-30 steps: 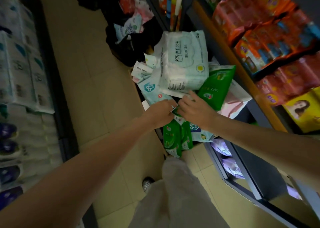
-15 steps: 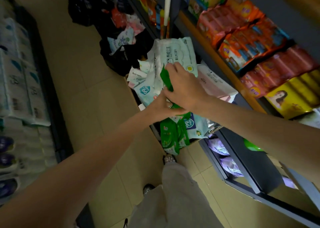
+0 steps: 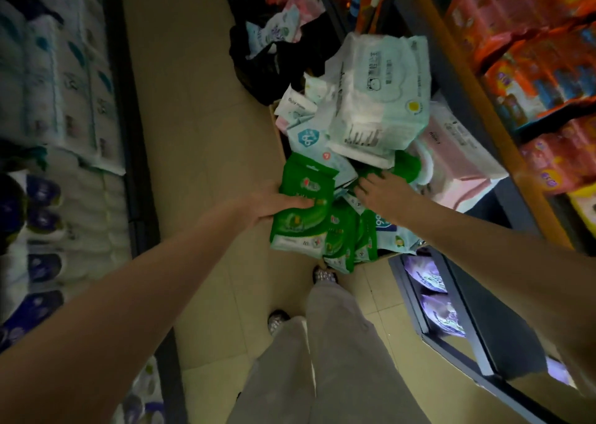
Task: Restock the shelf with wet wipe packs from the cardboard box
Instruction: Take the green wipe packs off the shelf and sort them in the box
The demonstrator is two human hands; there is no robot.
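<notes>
Now your left hand (image 3: 274, 203) grips green wipe packs (image 3: 301, 211); your right hand (image 3: 382, 190), fingers spread, rests on the pile. Pinch another green pack (image 3: 406, 165), avoiding the large white pack (image 3: 380, 91) above.

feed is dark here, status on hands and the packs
Left hand grips a green wipe pack. Right hand reaching into the pile, grip unclear. Big white pack lies on top of the pile.

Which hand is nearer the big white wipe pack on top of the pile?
Right. The right hand lies just below the big white wipe pack; the left hand holds green packs farther left.
</notes>
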